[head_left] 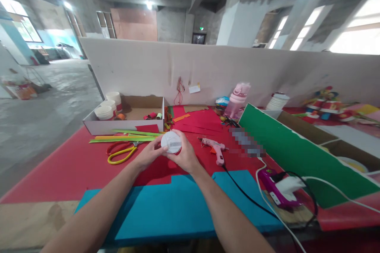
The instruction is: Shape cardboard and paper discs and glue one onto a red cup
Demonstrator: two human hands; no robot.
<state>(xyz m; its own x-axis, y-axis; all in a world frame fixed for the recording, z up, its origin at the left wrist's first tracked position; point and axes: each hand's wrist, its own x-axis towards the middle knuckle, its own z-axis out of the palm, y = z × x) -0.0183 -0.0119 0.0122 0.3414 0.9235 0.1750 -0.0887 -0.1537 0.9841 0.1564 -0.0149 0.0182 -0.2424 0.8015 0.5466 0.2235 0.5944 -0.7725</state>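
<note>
Between my two hands is a paper cup (171, 142), its round white end with grey print turned toward me and a little red showing below. My left hand (152, 152) grips its left side; my right hand (186, 155) is curled round the right side. To the right of them lies a pink glue gun (218, 151) with a black cord. Scissors with red and yellow handles (123, 155) rest on the left, beside green and orange paper strips (126, 138). Red paper sheets (202, 121) are spread behind my hands.
At the back left, a cardboard box (124, 128) holds white cups (103, 112) and small coloured rolls. A green-sided box (276, 154), purple power strip (277, 195) and cables stand right. Behind are a pink bottle (238, 99) and white partition (142, 67). Blue sheeting (166, 209) covers the front.
</note>
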